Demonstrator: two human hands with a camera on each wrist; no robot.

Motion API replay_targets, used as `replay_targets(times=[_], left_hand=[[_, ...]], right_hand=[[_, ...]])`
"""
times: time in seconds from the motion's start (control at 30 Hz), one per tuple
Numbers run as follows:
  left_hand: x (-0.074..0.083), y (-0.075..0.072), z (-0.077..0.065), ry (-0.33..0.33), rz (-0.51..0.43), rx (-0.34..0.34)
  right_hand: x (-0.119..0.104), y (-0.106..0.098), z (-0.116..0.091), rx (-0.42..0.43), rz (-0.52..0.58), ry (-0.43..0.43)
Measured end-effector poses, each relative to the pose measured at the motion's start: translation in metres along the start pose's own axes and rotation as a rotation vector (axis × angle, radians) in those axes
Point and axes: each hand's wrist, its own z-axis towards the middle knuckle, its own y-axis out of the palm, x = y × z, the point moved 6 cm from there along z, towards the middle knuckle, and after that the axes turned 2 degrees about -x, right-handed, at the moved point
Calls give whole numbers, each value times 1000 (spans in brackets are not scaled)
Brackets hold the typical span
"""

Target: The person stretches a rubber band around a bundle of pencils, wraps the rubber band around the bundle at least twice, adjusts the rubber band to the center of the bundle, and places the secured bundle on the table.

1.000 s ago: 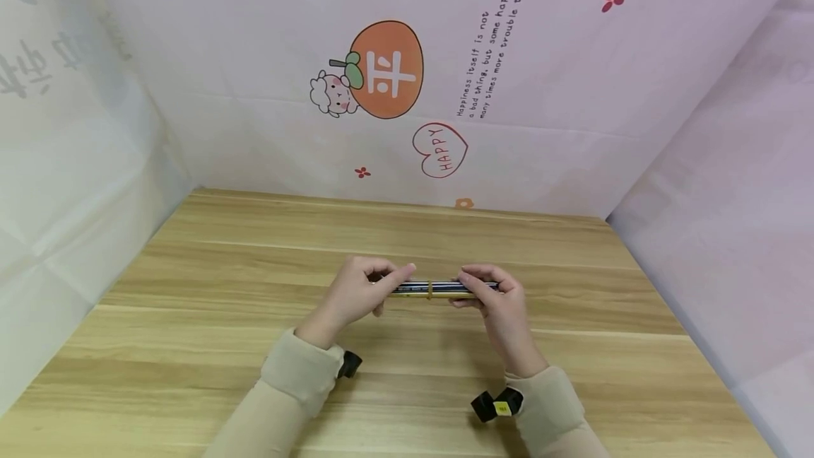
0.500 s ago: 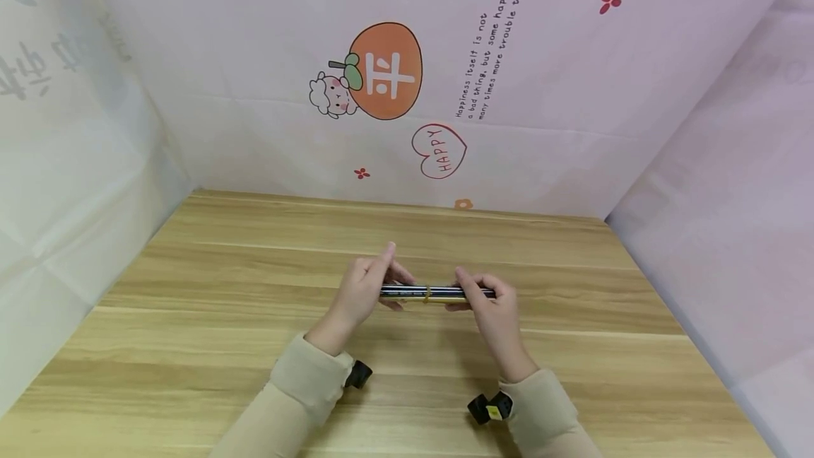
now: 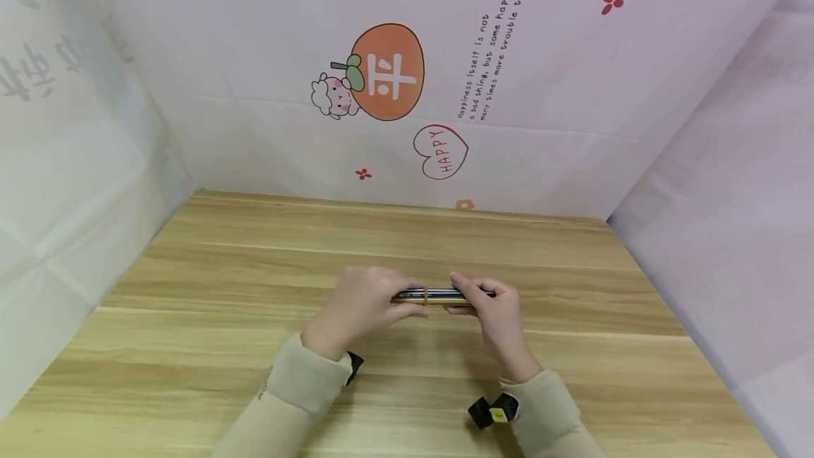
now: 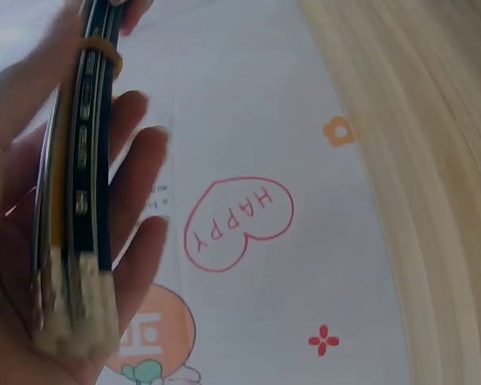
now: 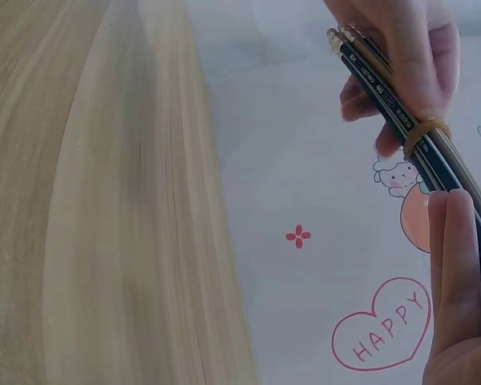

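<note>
A bundle of dark striped pencils (image 3: 448, 295), with a yellow one among them, lies level between both hands above the table. A tan rubber band (image 5: 426, 134) wraps its middle. My left hand (image 3: 362, 306) grips the left part, its thumb on the near side and its fingers on the far side. In the left wrist view, whitish pencil ends (image 4: 78, 313) sit by that palm. At the right part, my right hand (image 3: 499, 313) holds the bundle with its thumb on top and fingers beneath, hiding most of that end.
The wood-grain table (image 3: 254, 246) stretches out around the hands. A white printed cloth (image 3: 267, 140) hangs behind it, with more pale cloth (image 3: 731, 246) along both sides. A black wrist camera (image 3: 492, 410) sits at the right cuff.
My left hand has turned over from thumb up to back up, its thumb now on the near side of the bundle and closer to the rubber band. The right hand stays about where it was.
</note>
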Motion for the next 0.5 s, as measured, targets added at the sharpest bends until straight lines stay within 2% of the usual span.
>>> replay_targets(times=[0.1, 0.23, 0.37, 0.5], left_hand=[[7, 4, 0, 24, 116, -38], [13, 9, 1, 11, 186, -78], [14, 14, 0, -12, 171, -104], [14, 19, 0, -31, 93, -103]], right_hand=[[0, 0, -1, 12, -8, -5], [1, 3, -2, 3, -50, -14], [1, 6, -3, -3, -81, -24], [2, 8, -4, 17, -88, -11]])
